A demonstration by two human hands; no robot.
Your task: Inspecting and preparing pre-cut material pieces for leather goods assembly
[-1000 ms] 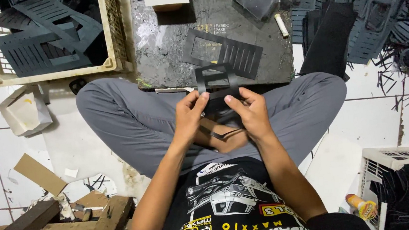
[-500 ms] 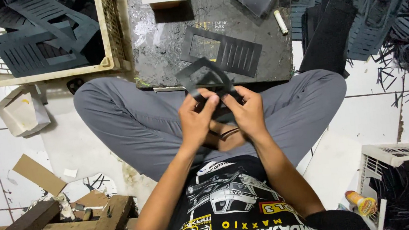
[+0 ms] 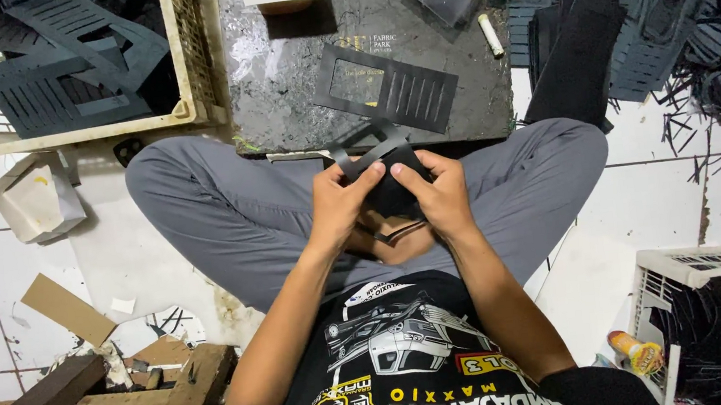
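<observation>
Head view looks straight down on my lap, where I sit cross-legged in grey trousers on a white tiled floor. My left hand and right hand meet just over my knees, and both are closed on one black die-cut piece, thumbs on top and fingers curled under it. Its strips stick up above my fingertips toward the near edge of the dark work slab, so the piece sits between my legs and that slab, held off the floor. On the slab itself lies a black slotted sheet with a square window on one side and a row of slits on the other. A small white cylinder rests near the slab's far right corner. Beyond my left knee stands a cream plastic crate filled with more dark slotted sheets. A heap of dark cut-outs and tangled black offcuts is spread over the tiles past my right knee. A white crate stands by my right elbow, and scraps of cardboard and timber lie near my left arm.
</observation>
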